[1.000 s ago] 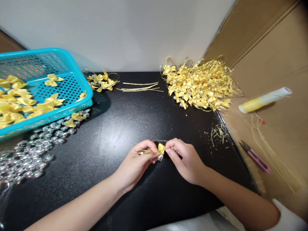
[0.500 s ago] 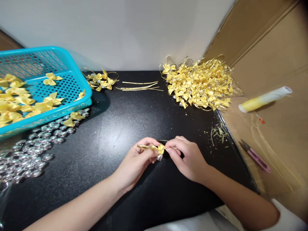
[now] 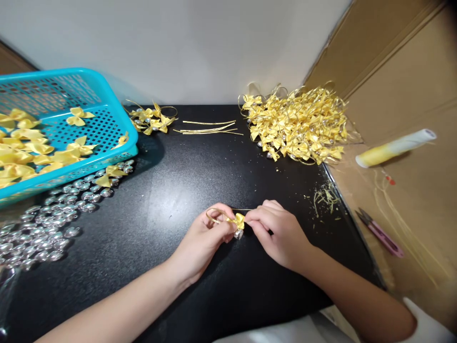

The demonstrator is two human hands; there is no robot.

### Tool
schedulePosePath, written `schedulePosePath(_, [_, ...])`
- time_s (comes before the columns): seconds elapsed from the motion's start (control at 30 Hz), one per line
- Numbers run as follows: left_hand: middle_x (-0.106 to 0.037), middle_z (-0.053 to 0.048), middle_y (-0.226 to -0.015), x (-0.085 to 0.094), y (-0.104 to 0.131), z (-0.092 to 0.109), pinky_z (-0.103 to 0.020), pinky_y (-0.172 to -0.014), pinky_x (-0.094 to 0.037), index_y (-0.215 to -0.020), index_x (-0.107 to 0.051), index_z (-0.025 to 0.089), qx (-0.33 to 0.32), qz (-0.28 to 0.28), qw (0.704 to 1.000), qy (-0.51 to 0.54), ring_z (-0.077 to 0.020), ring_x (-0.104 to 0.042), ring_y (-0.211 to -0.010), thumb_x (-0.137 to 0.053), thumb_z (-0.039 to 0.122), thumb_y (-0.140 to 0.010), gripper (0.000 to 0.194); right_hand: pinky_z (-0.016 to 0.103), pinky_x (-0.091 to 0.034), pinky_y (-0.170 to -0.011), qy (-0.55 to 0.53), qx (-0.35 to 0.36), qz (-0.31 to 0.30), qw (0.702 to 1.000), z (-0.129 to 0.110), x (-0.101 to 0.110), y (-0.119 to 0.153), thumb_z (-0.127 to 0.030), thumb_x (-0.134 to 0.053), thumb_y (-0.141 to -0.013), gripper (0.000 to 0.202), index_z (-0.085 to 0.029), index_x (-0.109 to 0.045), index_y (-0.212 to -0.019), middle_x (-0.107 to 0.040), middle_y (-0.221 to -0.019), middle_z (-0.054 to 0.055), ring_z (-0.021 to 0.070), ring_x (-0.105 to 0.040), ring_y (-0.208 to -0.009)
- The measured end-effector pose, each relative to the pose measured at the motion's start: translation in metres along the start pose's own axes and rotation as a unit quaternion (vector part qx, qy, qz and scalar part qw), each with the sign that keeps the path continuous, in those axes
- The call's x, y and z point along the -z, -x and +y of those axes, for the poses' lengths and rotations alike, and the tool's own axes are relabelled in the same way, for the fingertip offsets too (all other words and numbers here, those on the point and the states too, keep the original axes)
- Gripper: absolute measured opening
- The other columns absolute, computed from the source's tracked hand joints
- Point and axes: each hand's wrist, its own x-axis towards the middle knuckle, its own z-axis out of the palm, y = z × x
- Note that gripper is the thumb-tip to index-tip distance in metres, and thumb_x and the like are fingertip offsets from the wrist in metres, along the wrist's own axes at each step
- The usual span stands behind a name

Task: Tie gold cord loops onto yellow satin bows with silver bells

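Over the middle of the black table (image 3: 200, 176), my left hand (image 3: 210, 233) pinches a yellow ribbon bow (image 3: 240, 220) between thumb and fingers. A silver bell-like bead (image 3: 238, 234) hangs just below the bow. From the bow a gold cord loop (image 3: 213, 215) curves back over my left fingers. My right hand (image 3: 273, 228) is closed at the bow's right side, its thumb and fingertip pressed together on a thin gold cord end. A stretch of cord (image 3: 241, 209) runs between the two hands; the exact grip is hidden by the fingers.
A blue basket (image 3: 124, 128) of yellow bows stands left, with silver beads (image 3: 53, 228) before it. Cut gold cords (image 3: 209, 127) lie at the back, finished bows (image 3: 296, 124) heaped to their right. Snips (image 3: 382, 233) and a yellow-white tube (image 3: 396, 148) rest on cardboard at right.
The gold cord loop has opened wider over my left fingers. My right hand has shifted slightly right, and both hands keep their pinch.
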Motion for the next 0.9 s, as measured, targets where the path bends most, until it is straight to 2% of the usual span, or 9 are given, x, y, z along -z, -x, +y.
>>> schedulePosePath(0.17, [-0.050, 0.006, -0.058, -0.001, -0.001, 0.001, -0.021, -0.057, -0.034, -0.072, -0.057, 0.019, 0.002, -0.007, 1.000, -0.006, -0.0086, -0.041, -0.058, -0.072, 0.019, -0.067, 0.016, 0.027, -0.039, -0.064, -0.016, 0.011, 0.026, 0.999, 0.000, -0.002, 0.001, -0.009, -0.051, -0.093, 0.016, -0.019, -0.061, -0.085, -0.066, -0.071, 0.000, 0.0133, -0.052, -0.064])
schedulePosePath(0.47, [-0.053, 0.006, -0.062, 0.001, 0.001, -0.003, -0.019, -0.057, -0.032, -0.076, -0.052, 0.020, -0.005, 0.004, 1.000, -0.013, -0.0083, -0.043, -0.061, -0.074, 0.021, -0.068, 0.023, 0.022, -0.039, -0.053, -0.079, -0.053, 0.056, 0.994, -0.005, -0.008, -0.001, -0.008, -0.054, -0.089, 0.015, -0.018, -0.061, -0.080, -0.058, -0.062, -0.003, 0.0101, -0.049, -0.055])
schedulePosePath(0.6, [-0.050, 0.007, -0.060, 0.002, 0.001, -0.005, -0.019, -0.057, -0.032, -0.077, -0.051, 0.020, -0.014, 0.003, 1.000, -0.012, -0.0079, -0.042, -0.059, -0.075, 0.021, -0.068, 0.026, 0.022, -0.040, -0.054, -0.081, -0.062, 0.063, 0.993, -0.007, -0.008, -0.001, -0.009, -0.055, -0.089, 0.016, -0.019, -0.061, -0.078, -0.056, -0.059, -0.004, 0.0102, -0.050, -0.055])
schedulePosePath(0.73, [-0.049, 0.008, -0.060, 0.002, 0.001, -0.006, -0.019, -0.057, -0.033, -0.078, -0.050, 0.020, -0.022, 0.003, 1.000, -0.010, -0.0074, -0.042, -0.059, -0.075, 0.023, -0.069, 0.027, 0.022, -0.041, -0.055, -0.098, -0.077, 0.062, 0.990, -0.008, -0.009, 0.000, -0.010, -0.055, -0.088, 0.015, -0.020, -0.060, -0.078, -0.059, -0.062, -0.004, 0.0095, -0.050, -0.054])
schedulePosePath(0.9, [-0.052, 0.006, -0.062, 0.002, 0.001, -0.006, -0.019, -0.057, -0.034, -0.078, -0.050, 0.020, -0.022, 0.001, 1.000, 0.002, -0.0077, -0.043, -0.059, -0.076, 0.022, -0.069, 0.027, 0.022, -0.044, -0.058, -0.134, -0.121, 0.057, 0.982, -0.009, -0.013, 0.003, -0.012, -0.055, -0.088, 0.012, -0.021, -0.059, -0.082, -0.062, -0.065, -0.004, 0.0100, -0.054, -0.057])
